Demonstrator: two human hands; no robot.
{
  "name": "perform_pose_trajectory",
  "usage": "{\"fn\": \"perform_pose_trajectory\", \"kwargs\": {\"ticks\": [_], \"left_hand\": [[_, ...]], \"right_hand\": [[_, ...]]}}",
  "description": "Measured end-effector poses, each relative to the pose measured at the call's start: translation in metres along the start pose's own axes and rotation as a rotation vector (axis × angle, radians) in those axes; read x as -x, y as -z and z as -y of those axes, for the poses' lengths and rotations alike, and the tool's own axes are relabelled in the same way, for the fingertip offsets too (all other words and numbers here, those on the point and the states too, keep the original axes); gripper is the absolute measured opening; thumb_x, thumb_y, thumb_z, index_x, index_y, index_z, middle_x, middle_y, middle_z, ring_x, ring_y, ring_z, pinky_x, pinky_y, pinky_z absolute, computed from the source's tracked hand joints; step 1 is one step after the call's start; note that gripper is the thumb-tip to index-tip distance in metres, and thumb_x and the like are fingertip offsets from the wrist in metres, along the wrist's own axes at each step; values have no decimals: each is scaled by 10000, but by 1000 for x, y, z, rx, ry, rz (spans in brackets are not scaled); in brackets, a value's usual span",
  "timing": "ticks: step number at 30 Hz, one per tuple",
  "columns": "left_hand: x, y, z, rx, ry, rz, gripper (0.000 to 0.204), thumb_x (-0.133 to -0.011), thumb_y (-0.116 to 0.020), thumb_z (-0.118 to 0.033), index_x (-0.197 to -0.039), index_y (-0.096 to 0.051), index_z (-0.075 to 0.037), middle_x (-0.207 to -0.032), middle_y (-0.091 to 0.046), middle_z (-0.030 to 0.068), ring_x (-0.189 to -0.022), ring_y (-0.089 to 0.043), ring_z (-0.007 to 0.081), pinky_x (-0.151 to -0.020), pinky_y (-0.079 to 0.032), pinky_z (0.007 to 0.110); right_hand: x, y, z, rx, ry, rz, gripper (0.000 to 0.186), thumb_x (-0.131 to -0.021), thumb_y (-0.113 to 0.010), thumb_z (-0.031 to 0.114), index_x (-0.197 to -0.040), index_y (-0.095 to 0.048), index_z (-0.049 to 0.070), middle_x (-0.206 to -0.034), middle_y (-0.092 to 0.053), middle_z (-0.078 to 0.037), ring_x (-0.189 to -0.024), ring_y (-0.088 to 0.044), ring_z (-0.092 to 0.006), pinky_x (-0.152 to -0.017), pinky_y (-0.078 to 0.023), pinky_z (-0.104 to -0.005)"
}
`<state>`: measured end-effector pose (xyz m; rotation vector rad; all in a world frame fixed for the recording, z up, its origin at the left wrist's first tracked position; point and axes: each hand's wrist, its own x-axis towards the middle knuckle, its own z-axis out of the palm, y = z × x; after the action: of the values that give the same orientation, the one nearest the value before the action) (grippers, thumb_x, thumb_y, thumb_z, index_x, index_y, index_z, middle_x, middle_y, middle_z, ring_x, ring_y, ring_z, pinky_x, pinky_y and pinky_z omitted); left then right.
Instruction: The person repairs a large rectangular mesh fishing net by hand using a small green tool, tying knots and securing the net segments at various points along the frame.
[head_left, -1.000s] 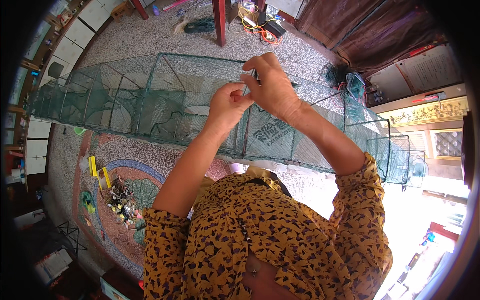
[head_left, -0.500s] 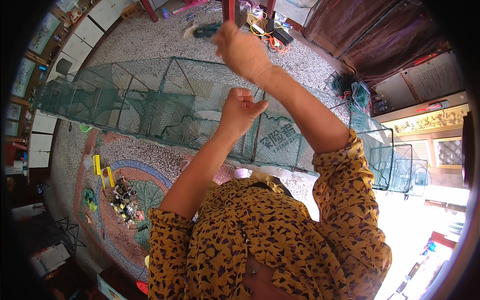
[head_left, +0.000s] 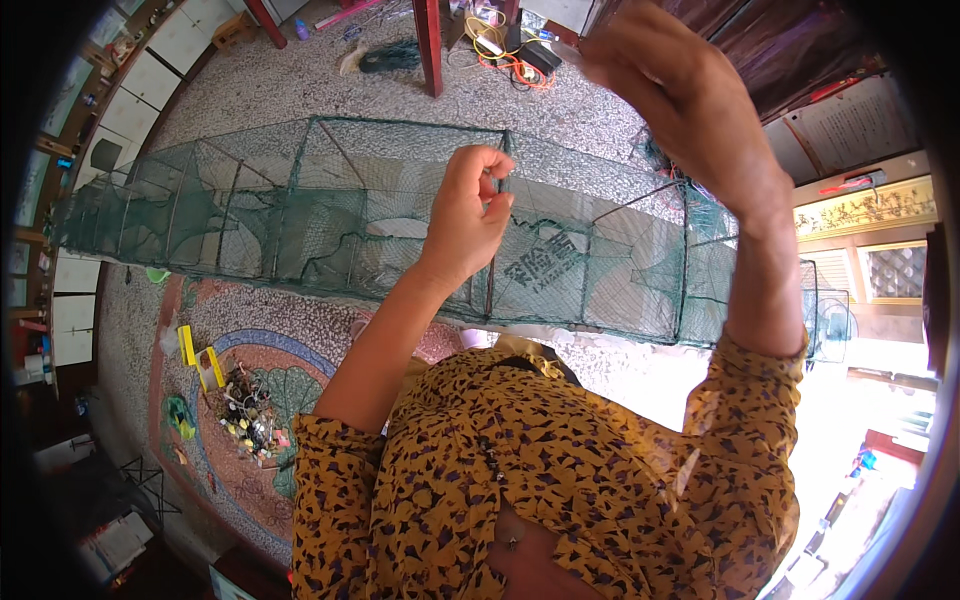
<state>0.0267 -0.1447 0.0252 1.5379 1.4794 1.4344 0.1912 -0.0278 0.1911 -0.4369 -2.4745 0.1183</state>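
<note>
Change: your right hand (head_left: 705, 110) is off the mesh. A second ago it sat up against your left hand (head_left: 468, 215) at the cage's far edge; half a second ago it was lifted over that spot; now it's swung high and out to the right, well apart. Left hand hasn't really gone anywhere, still by the upright frame bar (head_left: 491, 280) mid-cage. Left grip is narrow, fingers curled, thumb near forefinger; can't tell if mesh or bar is pinched in it. Right grip is curled too, pale sliver (head_left: 567, 52) past the fingertips; looks held, can't confirm. I can't make out any thread between your hands. Green net cage (head_left: 330, 215) lies stretched left to right in front of you, above the speckled floor (head_left: 260, 105); can't see what carries it. Its shape looks unchanged. My read: only your left hand is at the work spot, likely steadying it during a wide right-hand stroke.
</note>
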Motion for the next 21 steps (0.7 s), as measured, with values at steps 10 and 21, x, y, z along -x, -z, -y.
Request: {"fn": "perform_pose_trajectory", "kwargs": {"ticks": [10, 21], "left_hand": [[7, 11, -14, -186, -76, -14, 209, -769, -649, 74, -914, -538, -29, -888, -530, 60, -743, -545, 154, -649, -459, 253], [21, 8, -8, -214, 110, -74, 272, -784, -718, -47, -1029, -601, -54, -898, -527, 31, -725, -508, 112, -675, -469, 247]], "right_hand": [[80, 13, -42, -234, -640, 27, 155, -910, -567, 129, -1037, -608, 50, -776, -627, -47, -702, -594, -116, -617, -463, -240], [75, -90, 7, 32, -306, 173, 46, -783, -661, 117, -828, -664, 108, -834, -605, -38, -859, -592, -255, -735, -499, -361]]}}
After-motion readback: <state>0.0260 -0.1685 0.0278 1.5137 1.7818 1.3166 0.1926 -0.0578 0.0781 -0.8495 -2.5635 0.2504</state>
